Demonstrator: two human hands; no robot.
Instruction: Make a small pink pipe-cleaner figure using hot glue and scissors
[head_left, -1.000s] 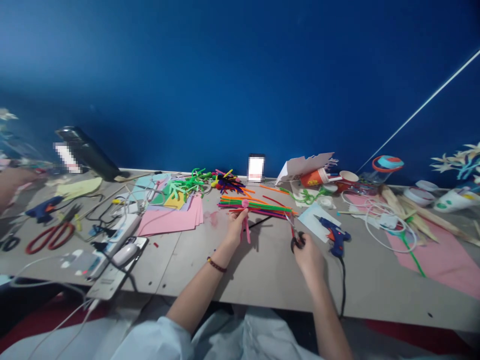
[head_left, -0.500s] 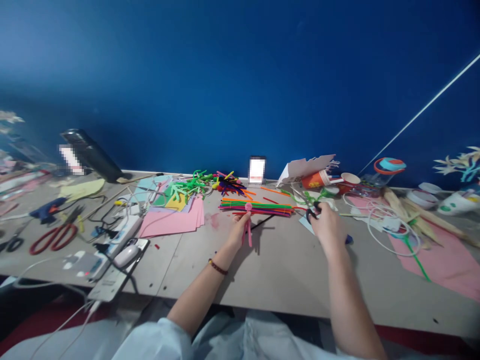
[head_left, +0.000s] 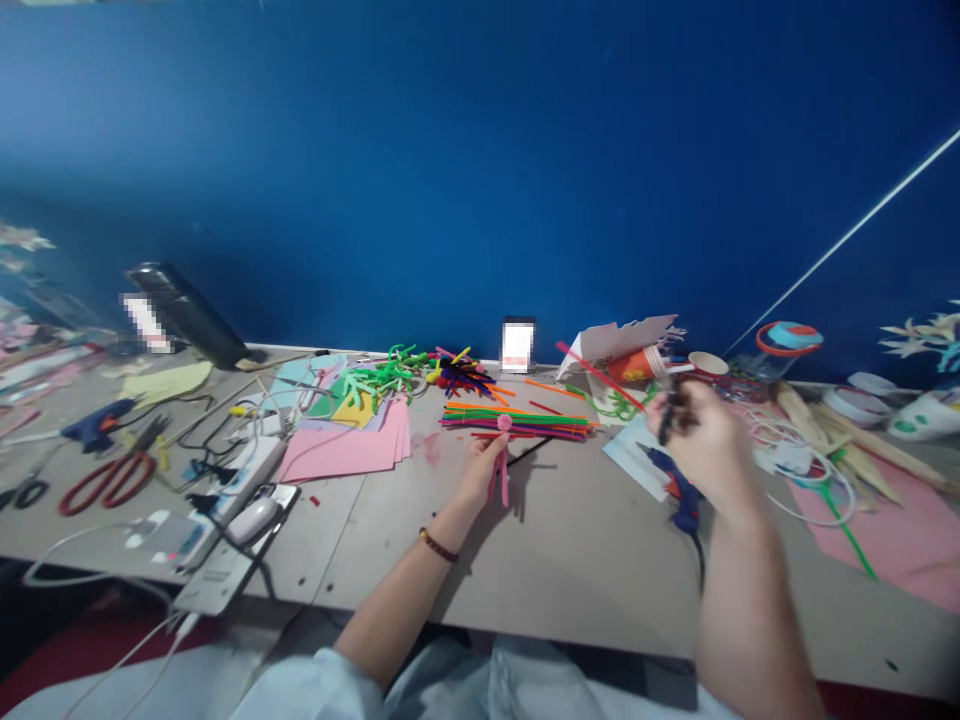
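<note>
My left hand (head_left: 484,468) is closed around a pink pipe-cleaner piece (head_left: 505,425) with a round curled top and strands hanging below. Just beyond it lies a bundle of green, orange and purple pipe cleaners (head_left: 517,420). Raised over the right side, my right hand (head_left: 701,445) is blurred but closed on black-handled scissors (head_left: 669,412). A red pipe cleaner (head_left: 600,375) sticks out from the same hand, up and to the left. The scissors' blades are hard to make out. Below that hand, a blue glue gun (head_left: 684,495) rests partly on pale blue paper (head_left: 634,455).
To the left are pink paper sheets (head_left: 341,450), red-handled scissors (head_left: 109,480), a power strip (head_left: 232,490) and a phone (head_left: 214,575) with a mouse on it. Green pipe cleaners (head_left: 375,378) pile at the back. Paper cups (head_left: 634,365) and a looped white cable (head_left: 844,510) lie right.
My right hand has moved right and up with the scissors, and a red pipe cleaner now extends from it. The glue gun has come into fuller view. My left hand keeps its hold.
</note>
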